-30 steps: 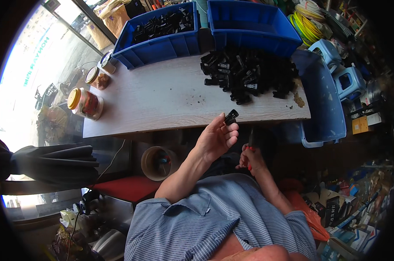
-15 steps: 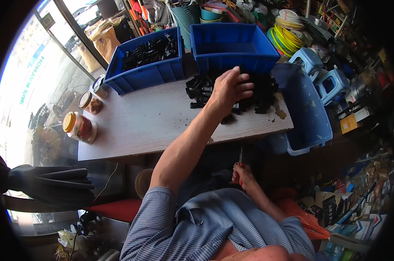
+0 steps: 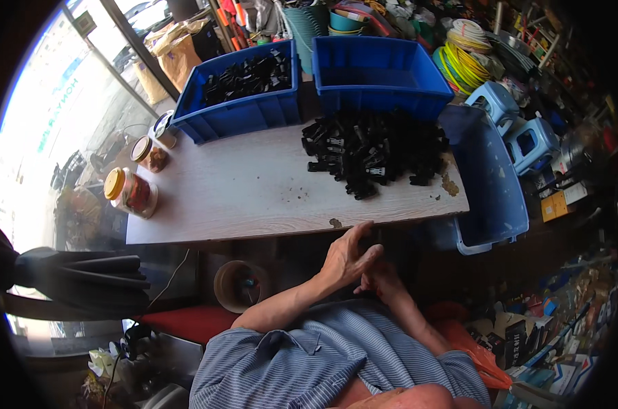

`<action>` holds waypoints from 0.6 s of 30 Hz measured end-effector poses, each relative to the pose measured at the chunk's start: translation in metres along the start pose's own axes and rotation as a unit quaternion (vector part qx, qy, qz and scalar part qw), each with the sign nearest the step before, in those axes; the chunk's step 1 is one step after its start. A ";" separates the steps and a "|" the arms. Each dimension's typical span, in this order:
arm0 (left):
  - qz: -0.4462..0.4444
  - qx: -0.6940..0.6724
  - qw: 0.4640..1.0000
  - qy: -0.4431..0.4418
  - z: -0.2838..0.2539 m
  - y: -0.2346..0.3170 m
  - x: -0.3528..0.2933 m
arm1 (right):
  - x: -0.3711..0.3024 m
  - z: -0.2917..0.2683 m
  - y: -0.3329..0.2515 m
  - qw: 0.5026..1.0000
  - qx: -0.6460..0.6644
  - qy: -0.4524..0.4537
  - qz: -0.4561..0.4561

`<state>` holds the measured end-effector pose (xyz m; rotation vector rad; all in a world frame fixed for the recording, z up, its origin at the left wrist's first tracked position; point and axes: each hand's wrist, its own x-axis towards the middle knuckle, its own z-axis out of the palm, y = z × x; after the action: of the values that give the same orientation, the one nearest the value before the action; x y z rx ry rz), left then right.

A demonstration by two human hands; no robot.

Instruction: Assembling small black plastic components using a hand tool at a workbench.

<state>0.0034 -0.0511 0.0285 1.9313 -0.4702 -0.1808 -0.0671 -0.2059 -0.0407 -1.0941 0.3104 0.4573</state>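
While your left hand (image 3: 348, 258) and right hand (image 3: 384, 279) meet below the desk (image 3: 254, 194) edge, their grip unclear, you seem between pieces; next, reach far for the black parts pile (image 3: 374, 151).

We saw a heap of small black plastic parts (image 3: 370, 153) piled loosely on the far right of the pale wooden table (image 3: 254, 191), just in front of the empty blue bin (image 3: 377, 71). The pieces lay jumbled at all angles.

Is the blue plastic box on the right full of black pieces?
No, the right blue plastic bin looks empty inside; the loose black plastic parts lie piled on the pale wooden table.
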 end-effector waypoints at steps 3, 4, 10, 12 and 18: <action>-0.078 -0.127 0.989 0.025 0.007 0.004 -0.004 | 0.006 -0.002 0.002 0.999 0.001 -0.038 -0.018; -0.108 -0.142 0.983 0.035 0.009 0.009 -0.008 | 0.007 0.002 0.002 0.998 -0.004 -0.052 -0.020; -0.100 -0.162 0.978 0.084 0.011 -0.015 -0.013 | 0.007 0.036 -0.033 0.994 -0.103 -0.040 0.004; -0.078 -0.157 0.979 0.105 0.002 -0.012 -0.011 | 0.012 0.041 -0.035 0.995 -0.086 -0.050 -0.011; -0.009 -0.122 0.983 0.140 -0.042 0.009 0.006 | 0.025 0.071 -0.070 0.990 -0.096 -0.101 0.005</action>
<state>0.0206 -0.0205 0.0540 1.6877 -0.2307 0.0228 -0.0091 -0.1632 0.0333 -1.2223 0.0950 0.6110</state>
